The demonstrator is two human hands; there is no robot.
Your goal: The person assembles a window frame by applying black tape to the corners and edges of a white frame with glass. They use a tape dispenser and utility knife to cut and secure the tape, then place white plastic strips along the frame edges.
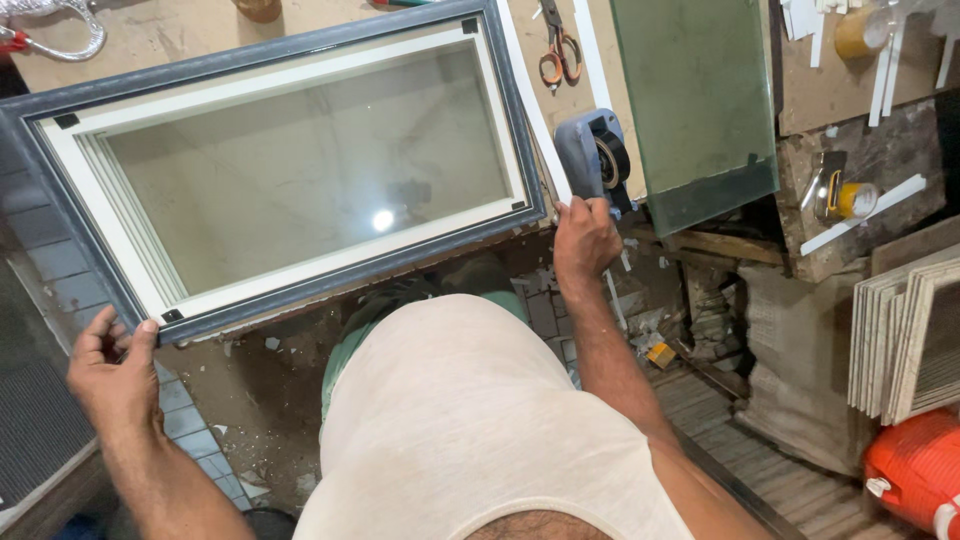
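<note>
A grey picture frame (290, 270) with a white inner mat and a glass pane lies flat across the tabletop (180, 35), its near edge jutting over the tabletop's near side. The left hand (110, 375) holds the frame's near-left corner, its fingers (148, 330) pinching the grey edge, while the right hand (583, 237) rests at the frame's near-right corner with its fingers curled together against the edge, just beside a grey tape dispenser (594, 160). Farther right lie a greenish glass sheet (700, 100), orange-handled scissors (558, 50) and a white strip (530, 100) running along the frame's right side.
</note>
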